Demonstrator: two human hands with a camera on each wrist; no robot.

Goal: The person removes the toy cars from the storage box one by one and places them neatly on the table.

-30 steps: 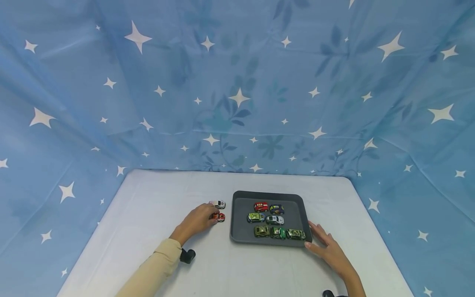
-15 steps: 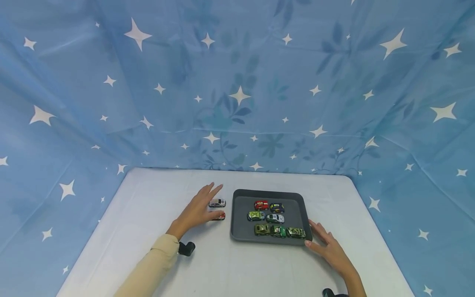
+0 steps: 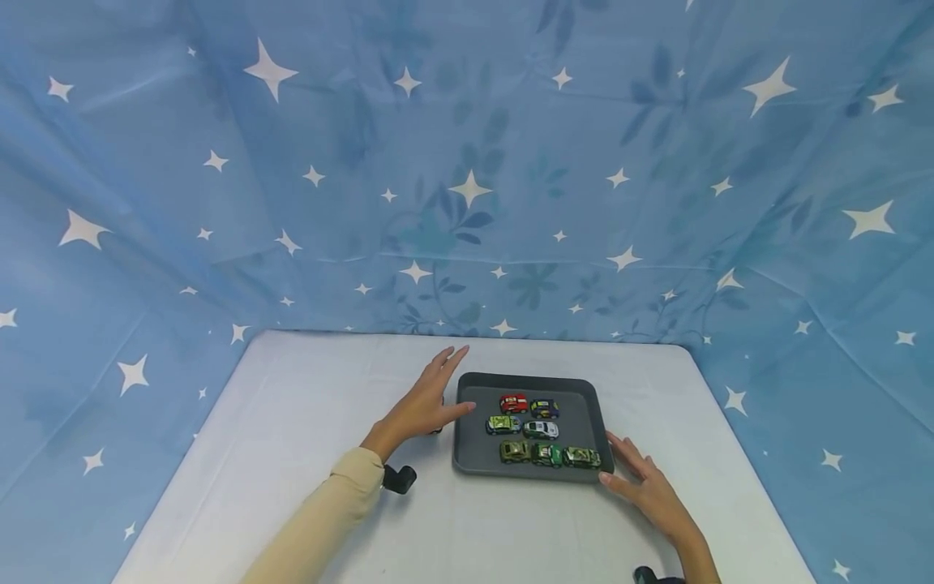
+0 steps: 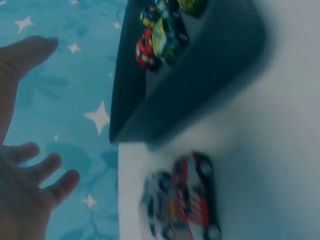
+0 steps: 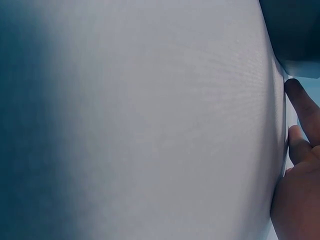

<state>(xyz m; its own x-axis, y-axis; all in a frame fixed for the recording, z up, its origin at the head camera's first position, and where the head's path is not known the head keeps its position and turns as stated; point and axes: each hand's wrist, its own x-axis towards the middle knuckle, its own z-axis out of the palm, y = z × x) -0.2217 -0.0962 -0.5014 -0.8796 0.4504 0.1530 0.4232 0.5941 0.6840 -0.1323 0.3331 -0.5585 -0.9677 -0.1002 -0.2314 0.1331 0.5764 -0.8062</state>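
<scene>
My left hand (image 3: 422,405) hovers with spread fingers at the left end of a dark grey tray (image 3: 474,458), holding nothing. Below it on the cloth, mostly hidden in the head view, a red toy car (image 4: 192,197) and a white toy car (image 4: 157,207) stand side by side, blurred in the left wrist view. Inside the tray are several toy cars in rows, among them a red one (image 3: 514,404), a yellow-green one (image 3: 503,425) and a green one (image 3: 547,456). Fingers extended, my right hand (image 3: 651,491) rests at the tray's front right corner.
White cloth (image 3: 314,422) covers the table. A blue curtain with white stars (image 3: 470,243) hangs behind it and along both sides. Each wrist carries a black strap-on camera, the left one (image 3: 399,479) showing near the sleeve.
My left hand has come off the red and white cars, spread its fingers and moved right to the tray's left edge. The right hand and the tray have stayed put.
</scene>
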